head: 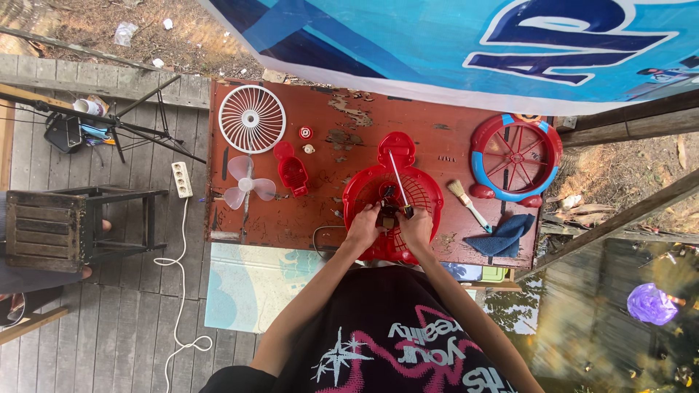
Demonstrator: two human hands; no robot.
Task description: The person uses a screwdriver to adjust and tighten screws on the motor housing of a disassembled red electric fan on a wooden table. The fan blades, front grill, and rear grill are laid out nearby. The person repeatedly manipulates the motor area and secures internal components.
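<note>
A red fan housing lies on the worn red table, with a white rod rising from its middle. My left hand and my right hand meet over its near half, both closed on a small dark motor part at the housing's centre. What the fingers pinch exactly is too small to tell.
On the table: a white fan grille, a pale fan blade, a small red cover, a red-and-blue grille frame, a brush, a blue cloth. A power strip and a wooden stool stand left. A banner hangs behind.
</note>
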